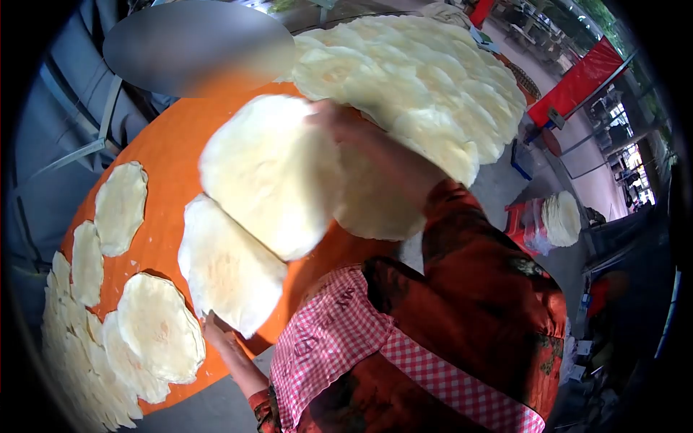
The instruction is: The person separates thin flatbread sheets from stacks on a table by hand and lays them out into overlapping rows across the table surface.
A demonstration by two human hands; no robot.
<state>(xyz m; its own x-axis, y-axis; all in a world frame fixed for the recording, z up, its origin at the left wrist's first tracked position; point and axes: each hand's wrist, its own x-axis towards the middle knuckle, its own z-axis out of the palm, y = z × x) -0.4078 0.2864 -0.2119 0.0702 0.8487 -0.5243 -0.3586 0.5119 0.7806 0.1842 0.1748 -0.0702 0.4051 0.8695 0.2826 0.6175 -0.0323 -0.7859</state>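
A large, pale round flatbread spreads across the orange table in front of me. My right hand grips its upper right edge and is slightly blurred. The lower left part of this sheet meets a second flatbread with light brown patches. My left hand holds the lower edge of that second one between thumb and fingers; some fingers are hidden. Another flatbread lies under my right forearm, partly covered.
A broad heap of overlapping flatbreads covers the far right side. More flatbreads lie along the left of the orange table. Beyond my right arm, a stack of round sheets rests on a red stool.
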